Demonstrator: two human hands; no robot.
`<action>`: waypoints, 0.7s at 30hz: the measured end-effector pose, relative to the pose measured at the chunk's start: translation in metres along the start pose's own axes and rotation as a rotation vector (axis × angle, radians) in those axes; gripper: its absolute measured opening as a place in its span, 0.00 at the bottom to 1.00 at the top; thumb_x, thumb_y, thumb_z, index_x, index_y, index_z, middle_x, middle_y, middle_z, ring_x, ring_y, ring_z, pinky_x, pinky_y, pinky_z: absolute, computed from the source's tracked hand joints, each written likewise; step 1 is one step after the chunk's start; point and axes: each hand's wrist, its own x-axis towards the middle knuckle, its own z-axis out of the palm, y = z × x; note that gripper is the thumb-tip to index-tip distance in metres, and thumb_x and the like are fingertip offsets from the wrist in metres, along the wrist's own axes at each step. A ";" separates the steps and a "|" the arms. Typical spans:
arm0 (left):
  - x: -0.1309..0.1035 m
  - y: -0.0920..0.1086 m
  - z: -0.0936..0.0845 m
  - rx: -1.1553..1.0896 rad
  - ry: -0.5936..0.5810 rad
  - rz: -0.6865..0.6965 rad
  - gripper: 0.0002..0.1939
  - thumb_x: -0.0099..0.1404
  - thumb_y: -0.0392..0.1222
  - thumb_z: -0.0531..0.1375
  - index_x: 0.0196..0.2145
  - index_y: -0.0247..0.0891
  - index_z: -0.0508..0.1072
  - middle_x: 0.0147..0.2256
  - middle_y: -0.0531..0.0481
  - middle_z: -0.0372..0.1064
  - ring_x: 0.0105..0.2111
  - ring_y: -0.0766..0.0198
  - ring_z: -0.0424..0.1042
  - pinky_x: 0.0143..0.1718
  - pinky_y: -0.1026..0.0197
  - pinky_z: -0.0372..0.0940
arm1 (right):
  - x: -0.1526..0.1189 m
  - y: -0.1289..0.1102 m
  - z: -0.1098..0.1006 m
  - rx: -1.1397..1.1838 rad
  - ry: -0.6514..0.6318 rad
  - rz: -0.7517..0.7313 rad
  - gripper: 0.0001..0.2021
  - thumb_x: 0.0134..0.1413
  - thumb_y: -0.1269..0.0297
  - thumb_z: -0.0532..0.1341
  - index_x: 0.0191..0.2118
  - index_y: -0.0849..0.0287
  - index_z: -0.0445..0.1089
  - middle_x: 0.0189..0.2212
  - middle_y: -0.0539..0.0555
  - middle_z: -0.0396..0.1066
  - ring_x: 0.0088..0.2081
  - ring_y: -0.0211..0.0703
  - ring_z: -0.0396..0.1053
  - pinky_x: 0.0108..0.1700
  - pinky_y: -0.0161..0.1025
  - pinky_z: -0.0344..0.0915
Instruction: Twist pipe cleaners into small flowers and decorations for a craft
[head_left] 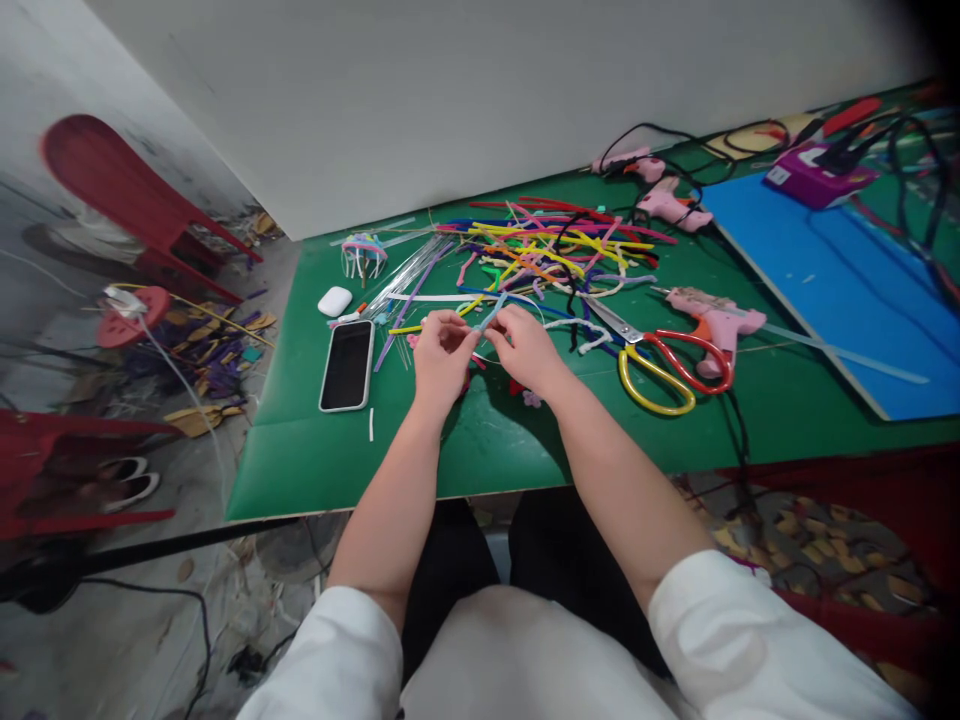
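Note:
Above the green table [300, 445], both hands meet around a short light-blue strip [493, 312], probably a pipe cleaner. My left hand [445, 352] pinches its lower end between thumb and fingers. On the strip's other side, my right hand [523, 347] has its fingers closed on it. Small red and purple pieces lie partly hidden beneath my hands, including a purple flower-like piece [532, 399]. Just beyond is a tangled pile of coloured pipe cleaners [555, 245], with clear sticks [411, 268] at its left.
A phone [347, 366], white case [334, 301] and small umbrella-like craft [364, 250] stand left. Scissors [656, 368], a pink glue gun [716, 320] and a blue board [847, 290] are right. Cables trail from a purple power block [819, 175].

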 end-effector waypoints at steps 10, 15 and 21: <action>0.001 0.008 -0.003 0.020 0.006 -0.051 0.07 0.53 0.38 0.62 0.32 0.37 0.76 0.30 0.50 0.75 0.30 0.65 0.73 0.37 0.60 0.69 | -0.001 0.000 0.001 0.239 0.076 0.043 0.05 0.51 0.66 0.58 0.33 0.59 0.70 0.32 0.53 0.71 0.36 0.43 0.67 0.40 0.41 0.63; 0.001 0.011 -0.001 -0.093 0.023 -0.113 0.10 0.51 0.38 0.64 0.33 0.36 0.76 0.30 0.50 0.75 0.29 0.67 0.73 0.36 0.61 0.69 | 0.000 -0.002 0.003 0.378 0.090 0.148 0.04 0.47 0.65 0.61 0.30 0.60 0.71 0.28 0.50 0.72 0.31 0.39 0.69 0.35 0.38 0.65; 0.000 0.011 -0.001 -0.117 0.035 -0.137 0.13 0.51 0.40 0.64 0.37 0.37 0.76 0.33 0.49 0.75 0.31 0.65 0.73 0.37 0.59 0.69 | -0.002 0.000 0.007 0.218 0.149 -0.040 0.03 0.51 0.66 0.59 0.30 0.59 0.69 0.29 0.51 0.71 0.34 0.40 0.67 0.38 0.38 0.64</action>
